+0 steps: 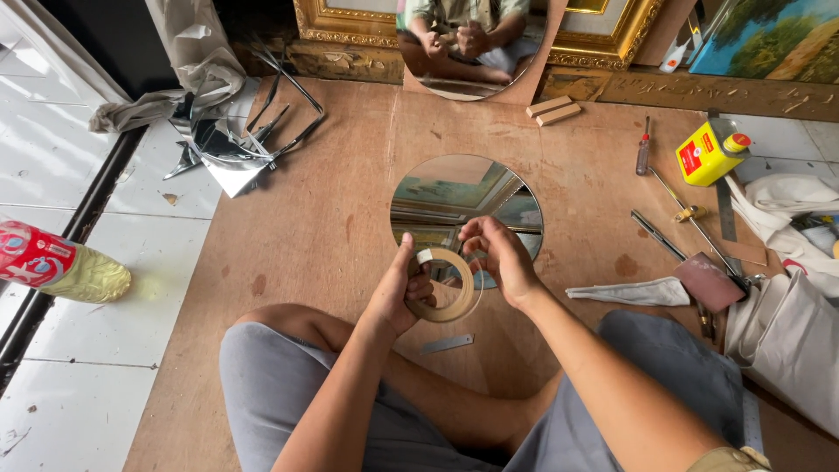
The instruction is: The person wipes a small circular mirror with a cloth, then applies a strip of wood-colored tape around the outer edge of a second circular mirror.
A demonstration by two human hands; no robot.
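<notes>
1. Left hand is clamped on a roll of tan tape: thumb up along the roll's left rim, fingers curled behind it.
2. Right hand has its fingers drawn together at the roll's upper right edge, pinching there; it appears to grip the loose tape end, but the end itself is too small to confirm.
3. The roll is held on edge, its open centre facing the camera, above the person's crossed legs and just in front of the near rim of a round mirror.
4. The round mirror lies flat on a brown plywood board that covers the floor; its glass reflects picture frames.
5. A small grey metal strip lies on the board just below the roll, near the legs.
6. To the right of the hands: a folded white cloth, then a dark red block among long metal hand tools.
7. Further right and up: a red-handled screwdriver and a yellow can with a red cap.
8. Two small wooden blocks lie near the top edge, below a second round mirror leaning against gilded frames; it reflects the seated person.
9. Upper left: a heap of mirror offcuts and crumpled cloth, at the board's edge.
10. Far left, on white floor tiles: a plastic bottle on its side, red label, yellowish contents.
</notes>
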